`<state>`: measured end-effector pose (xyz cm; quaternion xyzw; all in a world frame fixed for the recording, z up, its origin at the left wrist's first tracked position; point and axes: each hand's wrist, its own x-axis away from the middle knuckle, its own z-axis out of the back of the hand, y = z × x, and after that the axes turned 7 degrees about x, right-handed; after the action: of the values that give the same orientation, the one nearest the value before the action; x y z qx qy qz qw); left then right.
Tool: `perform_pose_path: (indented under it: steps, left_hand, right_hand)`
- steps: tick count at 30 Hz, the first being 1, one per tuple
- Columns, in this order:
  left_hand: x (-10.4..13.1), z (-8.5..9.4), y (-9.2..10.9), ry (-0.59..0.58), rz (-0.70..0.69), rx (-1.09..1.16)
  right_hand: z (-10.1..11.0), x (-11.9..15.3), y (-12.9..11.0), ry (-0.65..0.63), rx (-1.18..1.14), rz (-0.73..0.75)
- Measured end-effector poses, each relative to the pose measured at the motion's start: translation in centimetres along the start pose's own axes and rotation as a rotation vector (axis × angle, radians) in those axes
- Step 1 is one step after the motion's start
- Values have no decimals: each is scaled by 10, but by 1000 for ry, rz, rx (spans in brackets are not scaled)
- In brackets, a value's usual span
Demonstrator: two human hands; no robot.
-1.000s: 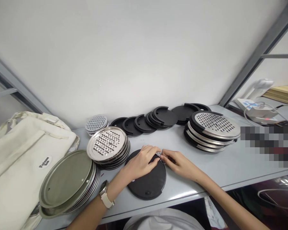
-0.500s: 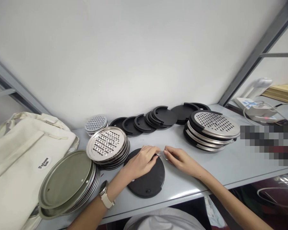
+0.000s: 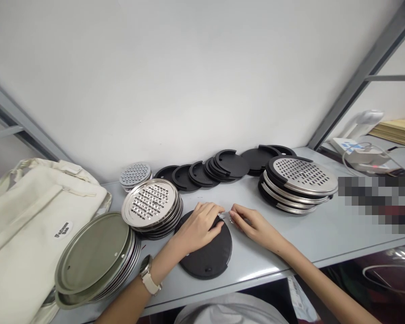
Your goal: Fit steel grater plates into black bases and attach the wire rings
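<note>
A black round disc (image 3: 211,256) with a raised rim lies near the table's front edge. My left hand (image 3: 200,227) rests over it, thumb and fingers closed on its far right rim. At those fingertips shows a thin, shiny wire-like piece (image 3: 225,215). Just to the right, my right hand (image 3: 251,224) pinches the other end of this piece between thumb and forefinger. Its exact shape is too small to make out, and my left palm hides part of the disc.
Round metal graters (image 3: 151,202) are stacked left of the disc, beside olive green round trays (image 3: 92,247) and a cream bag (image 3: 37,216). Black rimmed discs (image 3: 234,163) line the wall. More graters with black holders (image 3: 305,175) stand at the right.
My right hand has shifted very slightly left, nearer my left fingertips. The disc and the stacks stay where they were.
</note>
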<state>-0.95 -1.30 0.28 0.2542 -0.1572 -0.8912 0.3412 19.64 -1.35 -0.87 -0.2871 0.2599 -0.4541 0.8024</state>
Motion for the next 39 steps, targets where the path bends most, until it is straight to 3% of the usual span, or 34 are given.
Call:
perform_pose_path:
  steps: [10, 21, 39]
  left_hand:
    - [0, -1, 0, 28, 21, 5]
    - [-1, -4, -8, 99, 46, 51]
    - [0, -3, -11, 54, 34, 24]
  right_hand:
    - [-17, 2, 4, -22, 150, 70]
    - [-12, 2, -1, -43, 182, 70]
    - [-11, 4, -1, -47, 131, 93]
